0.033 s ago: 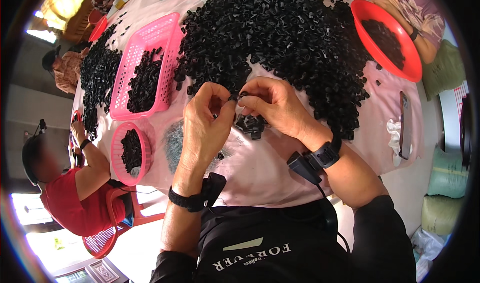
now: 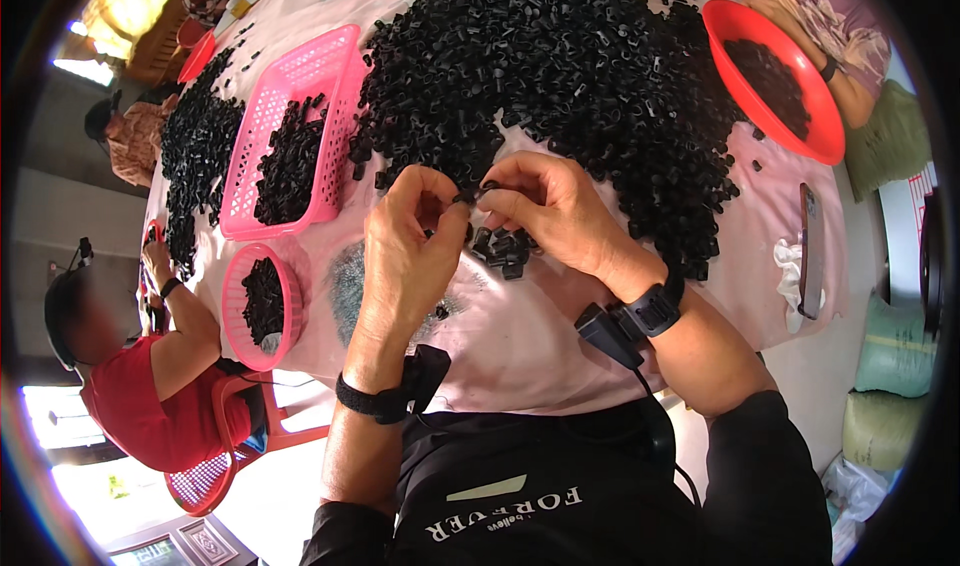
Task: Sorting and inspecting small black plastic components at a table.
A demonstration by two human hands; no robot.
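Note:
Both hands meet over the pink-covered table in front of me. My left hand (image 2: pixel 408 251) pinches a small black plastic piece (image 2: pixel 463 197) between thumb and forefinger. My right hand (image 2: pixel 560 216) is closed too, with another small black part (image 2: pixel 488 187) at its fingertips. The two held pieces are close together; whether they touch I cannot tell. Just under my fingers lies a little cluster of black plastic parts (image 2: pixel 508 256). Beside my left wrist spreads a pile of tiny silvery metal bits (image 2: pixel 350 291), partly hidden by that forearm.
A large heap of black plastic parts (image 2: pixel 540 76) covers the far middle. To the left stand a pink rectangular basket (image 2: pixel 335 181) and a round pink basket (image 2: pixel 291 311). A red tray (image 2: pixel 830 136) and a phone-like object (image 2: pixel 809 251) lie right. A person in red (image 2: pixel 160 396) sits left.

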